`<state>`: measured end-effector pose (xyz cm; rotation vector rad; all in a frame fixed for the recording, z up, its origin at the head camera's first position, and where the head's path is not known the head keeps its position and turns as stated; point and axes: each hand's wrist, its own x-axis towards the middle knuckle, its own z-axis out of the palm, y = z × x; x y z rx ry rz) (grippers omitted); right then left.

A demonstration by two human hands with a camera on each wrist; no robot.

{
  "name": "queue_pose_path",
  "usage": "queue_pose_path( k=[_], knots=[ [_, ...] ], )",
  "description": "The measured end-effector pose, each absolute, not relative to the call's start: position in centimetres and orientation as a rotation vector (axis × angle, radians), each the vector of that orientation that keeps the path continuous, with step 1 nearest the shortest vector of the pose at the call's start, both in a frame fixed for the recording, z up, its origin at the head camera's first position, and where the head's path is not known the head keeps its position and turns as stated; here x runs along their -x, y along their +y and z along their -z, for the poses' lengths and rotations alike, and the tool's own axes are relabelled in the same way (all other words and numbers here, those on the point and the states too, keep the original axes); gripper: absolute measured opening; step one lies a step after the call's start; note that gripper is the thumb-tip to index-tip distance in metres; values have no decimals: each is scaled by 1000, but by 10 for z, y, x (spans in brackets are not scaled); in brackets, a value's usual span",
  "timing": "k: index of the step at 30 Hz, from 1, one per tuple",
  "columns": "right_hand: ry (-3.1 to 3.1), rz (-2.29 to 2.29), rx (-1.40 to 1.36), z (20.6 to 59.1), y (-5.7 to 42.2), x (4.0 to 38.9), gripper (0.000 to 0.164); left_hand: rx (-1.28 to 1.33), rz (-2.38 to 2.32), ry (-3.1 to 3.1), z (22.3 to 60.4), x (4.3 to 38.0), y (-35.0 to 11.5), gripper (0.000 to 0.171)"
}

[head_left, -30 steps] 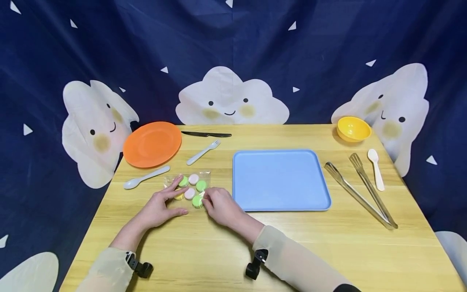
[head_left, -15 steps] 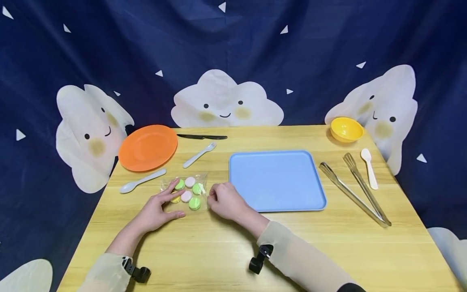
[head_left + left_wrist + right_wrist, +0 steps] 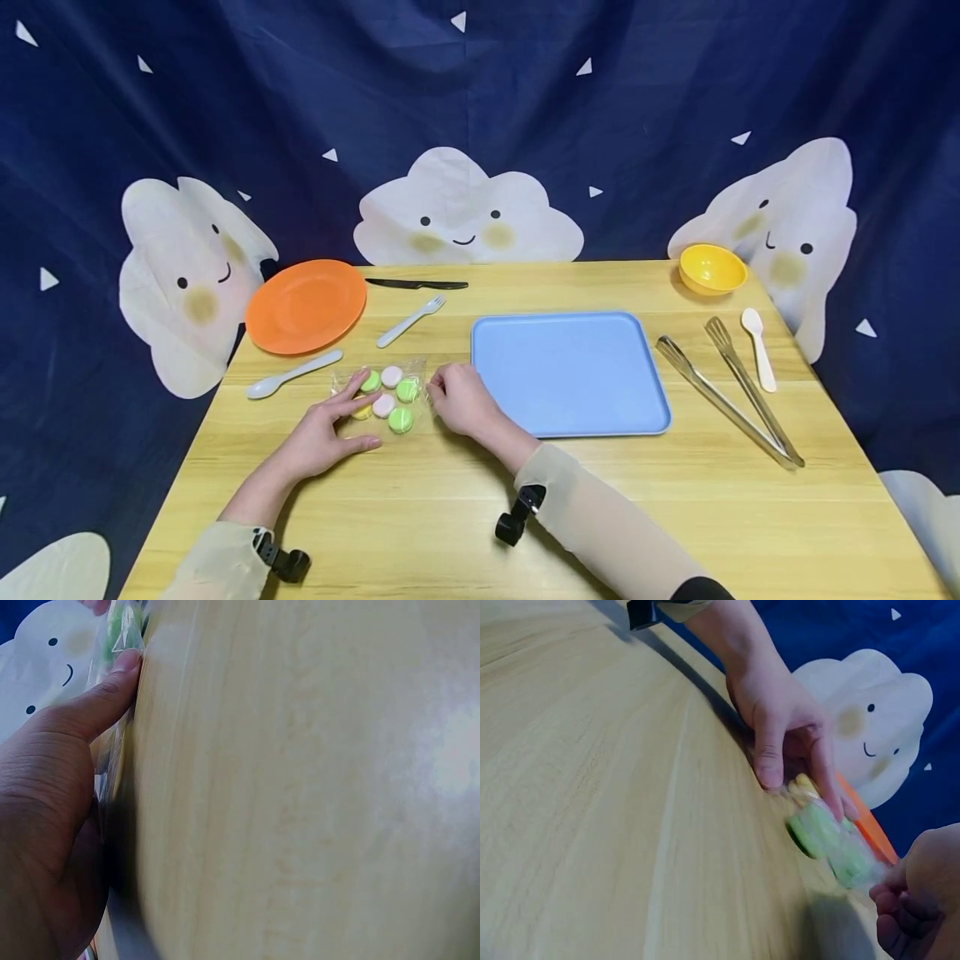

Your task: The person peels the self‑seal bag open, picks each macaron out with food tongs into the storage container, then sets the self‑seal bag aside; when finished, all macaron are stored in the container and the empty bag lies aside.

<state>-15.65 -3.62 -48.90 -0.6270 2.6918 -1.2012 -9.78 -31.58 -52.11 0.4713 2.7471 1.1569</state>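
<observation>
A clear plastic bag [image 3: 417,422] of macarons lies flat on the table, left of the blue tray. Through it show green macarons [image 3: 401,420], pink macarons [image 3: 383,406] and a yellow macaron [image 3: 362,412] partly covered by fingers. My left hand [image 3: 328,429] rests on the bag's left side with its fingers spread. Its thumb lies along the front of the bag, also seen on the left hand [image 3: 52,765] in the left wrist view. My right hand [image 3: 467,400] pinches the bag's right edge, its fingers curled; the right wrist view shows the right hand [image 3: 919,892] beside the green macarons.
A blue tray [image 3: 570,375] lies just right of my right hand. An orange plate [image 3: 306,307], grey spoon [image 3: 294,374], grey fork [image 3: 410,322] and black knife [image 3: 417,284] are behind the bag. Metal tongs [image 3: 738,400], a white spoon [image 3: 760,350] and a yellow bowl [image 3: 712,270] stand right.
My right hand has moved a little to the right, from over the front green macaron to the bag's right edge. The left hand stays on the bag, and the head view has shifted slightly.
</observation>
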Motion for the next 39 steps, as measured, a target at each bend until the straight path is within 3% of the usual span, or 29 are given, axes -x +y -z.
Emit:
queue_pose_path(
  k=[20, 29, 32, 36, 39],
  knots=[
    [2728, 1227, 672, 491, -47, 170, 16, -457, -1161, 2747, 522, 97, -315, 74],
    [2840, 1109, 574, 489, -36, 170, 34, -450, -1154, 2755, 520, 96, -316, 75],
    [2872, 1078, 611, 489, -33, 168, 29, -461, -1177, 2750, 521, 96, -316, 75],
    [2938, 968, 755, 491, -28, 165, 10, -476, -1199, 2757, 522, 95, -315, 79],
    [2993, 807, 908, 493, -24, 161, 7, -500, -1188, 2823, 520, 96, -314, 74]
  ],
)
